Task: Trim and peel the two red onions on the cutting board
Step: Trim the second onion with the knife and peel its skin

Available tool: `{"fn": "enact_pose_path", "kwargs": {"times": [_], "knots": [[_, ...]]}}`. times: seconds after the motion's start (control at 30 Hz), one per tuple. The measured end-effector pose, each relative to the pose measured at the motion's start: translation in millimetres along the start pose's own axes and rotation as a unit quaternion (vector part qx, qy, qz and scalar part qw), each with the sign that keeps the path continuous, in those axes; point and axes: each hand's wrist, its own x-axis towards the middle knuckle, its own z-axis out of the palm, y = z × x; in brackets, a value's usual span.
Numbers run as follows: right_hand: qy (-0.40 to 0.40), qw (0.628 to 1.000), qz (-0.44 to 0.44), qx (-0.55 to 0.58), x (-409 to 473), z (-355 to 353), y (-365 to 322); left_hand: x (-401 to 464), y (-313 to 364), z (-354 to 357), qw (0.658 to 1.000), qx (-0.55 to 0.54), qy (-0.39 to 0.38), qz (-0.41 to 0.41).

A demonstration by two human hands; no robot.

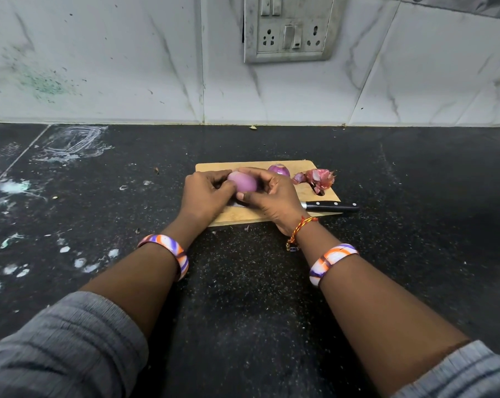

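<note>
Dark speckled counter (271, 297), wide bare stretches left and right, white tiled wall (99, 67) closing the far edge. Wooden cutting board (326, 193) mid-counter. Left hand (204, 196) and right hand (274, 196) over its near half, fingers curled round a peeled onion (243, 182). Knife (332, 206) along the near edge, handle overhanging right. Second onion (279, 170) by the far edge. Skins (319, 179) heaped at the right edge.

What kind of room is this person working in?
Most likely a home kitchen: a dark stone counter against a tiled wall, with a wooden cutting board, a knife and red onions being peeled.
</note>
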Motion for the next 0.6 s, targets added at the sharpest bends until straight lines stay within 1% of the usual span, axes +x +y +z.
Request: {"fn": "enact_pose_path", "kwargs": {"times": [0.13, 0.3, 0.47, 0.53, 0.6], "knots": [[-0.002, 1.0, 0.009, 0.028, -1.0, -1.6, -0.1, 2.9, -4.9, -1.1, 0.999, 0.028, 0.045, -0.001], [0.021, 0.995, 0.028, 0.091, -1.0, -3.3, -1.8, 3.6, -4.5, -1.0, 0.998, -0.003, 0.063, -0.009], [0.03, 0.997, 0.02, 0.075, -2.4, -0.8, -3.1, 2.4, -3.8, 0.2, 0.999, -0.017, 0.046, 0.006], [0.033, 0.998, 0.018, 0.059, -2.1, -0.5, -2.9, 3.0, -5.5, -0.2, 0.998, -0.007, 0.057, 0.003], [0.034, 0.999, 0.015, 0.019, -1.7, 1.3, -2.2, 3.7, -6.4, -0.8, 0.998, 0.008, 0.069, -0.003]]}}
